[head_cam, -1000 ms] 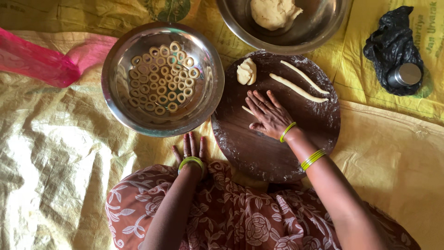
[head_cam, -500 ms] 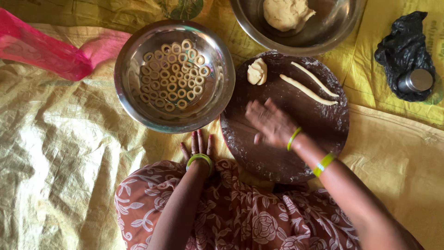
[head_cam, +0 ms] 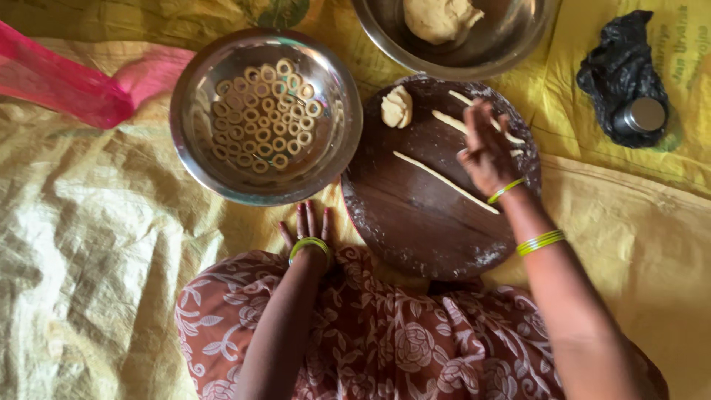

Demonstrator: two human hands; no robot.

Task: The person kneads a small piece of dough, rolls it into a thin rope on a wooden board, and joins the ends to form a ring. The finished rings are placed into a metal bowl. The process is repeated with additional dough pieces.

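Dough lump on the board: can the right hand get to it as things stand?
Probably yes. The right hand is already over the round board, on the dough strips, and the dough lump sits uncovered on the same board to its left. Nothing lies between them.

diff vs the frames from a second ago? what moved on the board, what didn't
The right hand moved from the board's middle up to its far right edge, leaving a newly rolled thin dough strip lying on the wooden board. The left hand stayed flat beside the bowl of dough rings.
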